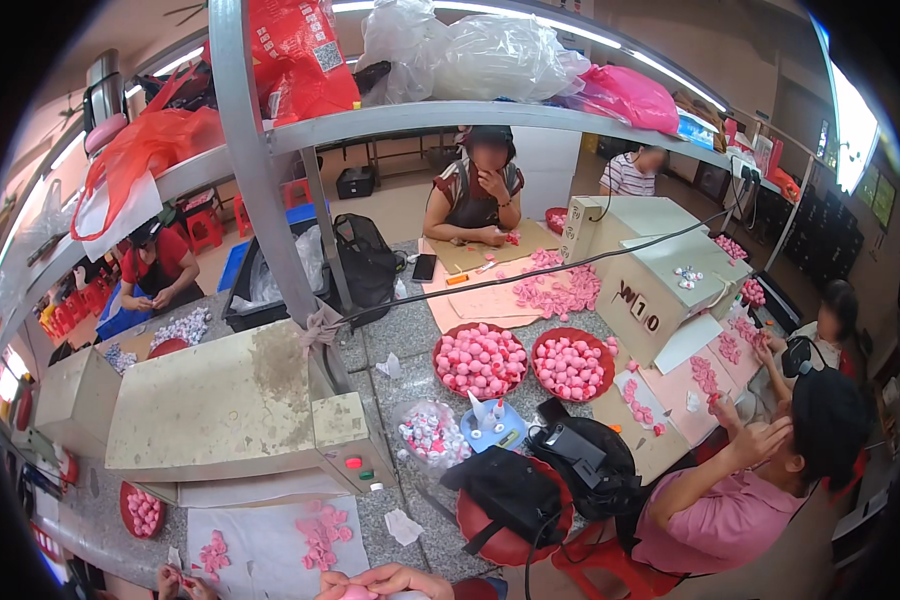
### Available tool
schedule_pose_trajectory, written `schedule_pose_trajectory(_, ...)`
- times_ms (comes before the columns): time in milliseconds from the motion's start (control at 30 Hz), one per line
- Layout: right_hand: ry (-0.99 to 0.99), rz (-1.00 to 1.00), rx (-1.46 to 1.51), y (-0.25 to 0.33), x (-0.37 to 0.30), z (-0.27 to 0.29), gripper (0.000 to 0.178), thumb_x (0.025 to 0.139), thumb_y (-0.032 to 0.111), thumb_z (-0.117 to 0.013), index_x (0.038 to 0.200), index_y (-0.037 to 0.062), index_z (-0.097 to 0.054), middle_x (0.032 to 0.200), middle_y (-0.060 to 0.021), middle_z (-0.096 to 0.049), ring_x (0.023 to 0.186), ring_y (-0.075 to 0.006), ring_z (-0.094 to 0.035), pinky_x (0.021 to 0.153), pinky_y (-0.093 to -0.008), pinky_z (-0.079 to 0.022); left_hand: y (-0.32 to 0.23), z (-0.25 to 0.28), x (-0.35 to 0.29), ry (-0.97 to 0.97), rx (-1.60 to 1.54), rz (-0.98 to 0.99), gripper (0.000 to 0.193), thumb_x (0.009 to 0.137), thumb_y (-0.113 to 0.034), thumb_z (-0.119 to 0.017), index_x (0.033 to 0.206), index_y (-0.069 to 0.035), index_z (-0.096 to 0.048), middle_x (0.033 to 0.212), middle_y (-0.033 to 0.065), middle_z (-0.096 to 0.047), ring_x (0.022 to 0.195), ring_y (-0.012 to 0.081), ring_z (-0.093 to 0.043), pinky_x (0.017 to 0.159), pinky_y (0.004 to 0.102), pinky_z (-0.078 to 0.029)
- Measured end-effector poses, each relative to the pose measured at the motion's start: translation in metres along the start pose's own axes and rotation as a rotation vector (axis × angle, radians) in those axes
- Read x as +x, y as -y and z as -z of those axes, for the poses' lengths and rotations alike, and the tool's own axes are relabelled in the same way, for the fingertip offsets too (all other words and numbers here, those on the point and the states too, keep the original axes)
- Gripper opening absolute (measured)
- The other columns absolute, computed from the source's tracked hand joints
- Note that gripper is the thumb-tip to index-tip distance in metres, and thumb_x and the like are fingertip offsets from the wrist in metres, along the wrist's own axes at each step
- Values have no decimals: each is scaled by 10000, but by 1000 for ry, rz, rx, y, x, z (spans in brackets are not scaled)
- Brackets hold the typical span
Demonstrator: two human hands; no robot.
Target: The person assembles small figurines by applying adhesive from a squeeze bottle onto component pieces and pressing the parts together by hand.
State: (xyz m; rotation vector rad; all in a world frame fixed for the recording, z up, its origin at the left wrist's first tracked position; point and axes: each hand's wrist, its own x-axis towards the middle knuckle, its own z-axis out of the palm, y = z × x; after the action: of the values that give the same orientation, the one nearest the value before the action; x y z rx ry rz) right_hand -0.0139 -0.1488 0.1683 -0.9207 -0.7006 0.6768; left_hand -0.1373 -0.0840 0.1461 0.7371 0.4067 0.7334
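Note:
At the lower edge, my left hand and my right hand are close together. Their fingers are closed on a small, smooth pink piece, cut off by the picture's edge. A white sheet lies just beyond them on the bench. On it are two loose heaps of small flat pink pieces, the nearer heap right above my left hand and the other heap further left. A crumpled white scrap rests beyond my right hand.
A beige machine with red and green buttons stands over the sheet. Red bowls of pink balls sit farther off. A black bag lies in a red basin. A co-worker's hands are at left; a person in pink sits right.

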Motion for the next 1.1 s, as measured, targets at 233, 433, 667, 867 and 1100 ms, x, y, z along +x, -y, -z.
schedule_pose_trajectory(233, -4, -1, 10, 0, 2, 0, 170, 659, -46, -694, 768, -5, -570, 887, -154, -604, 829, -214, -589, 732, -295, -461, 1, -3, -1, 1, 33, -71, 400, 848, -121, -527, 1189, 65, -430, 1106, 163, -520, 975, 254, -531, 844, 358, -434)
schedule_pose_trajectory(433, -5, 53, -27, -1, 4, -1, 177, 658, -32, -702, 762, 1, -563, 883, -157, -606, 829, -219, -594, 722, -302, -468, 0, -1, 2, -6, 97, -34, 461, 836, -186, -560, 1189, 78, -423, 1108, 159, -519, 970, 243, -534, 845, 341, -438)
schedule_pose_trajectory(667, 51, 127, -137, 14, 4, -10, 216, 669, 4, -709, 817, 25, -553, 900, -156, -597, 857, -233, -595, 744, -315, -473, 1, 13, -2, -48, 193, -58, 502, 820, -245, -591, 1173, 77, -441, 1102, 152, -526, 962, 236, -540, 844, 336, -439)
schedule_pose_trajectory(867, 39, 70, -82, 12, 4, -11, 201, 672, -5, -700, 812, 23, -557, 899, -153, -595, 871, -241, -587, 757, -322, -468, 0, 12, -4, -80, 182, -38, 483, 821, -240, -590, 1164, 72, -454, 1096, 152, -533, 966, 234, -539, 846, 338, -437)
schedule_pose_trajectory(1100, 42, 65, -56, 6, 4, -8, 204, 658, -17, -703, 797, 17, -558, 892, -150, -592, 852, -225, -578, 755, -312, -457, 1, 9, -3, -118, 195, -40, 451, 818, -222, -592, 1136, 76, -474, 1077, 160, -539, 949, 238, -543, 833, 342, -443)
